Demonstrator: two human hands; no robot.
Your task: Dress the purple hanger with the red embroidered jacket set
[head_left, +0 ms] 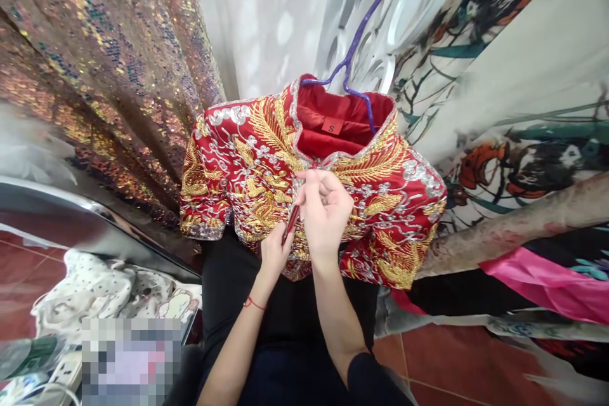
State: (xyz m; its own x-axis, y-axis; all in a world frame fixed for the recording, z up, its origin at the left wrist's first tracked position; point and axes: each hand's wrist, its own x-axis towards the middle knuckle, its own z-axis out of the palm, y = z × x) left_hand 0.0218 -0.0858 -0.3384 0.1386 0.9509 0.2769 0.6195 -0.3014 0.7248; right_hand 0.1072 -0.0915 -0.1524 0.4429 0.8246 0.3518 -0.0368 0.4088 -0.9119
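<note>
A red jacket with gold and silver embroidery hangs upright in front of me, its stand-up collar gaping and a label marked S inside. My left hand, a thin red cord round its wrist, is closed on the folded front edge of the jacket. Slightly higher, my right hand is closed in a pinch at the front, just under the collar. Whatever lies between its fingertips is too small to make out. A purple hanger runs down into the neck opening.
Sequined fabric hangs at left, and a patterned cloth at right. White openwork panelling stands behind the hanger. At lower left are a dotted cloth, a plastic bottle and a power strip.
</note>
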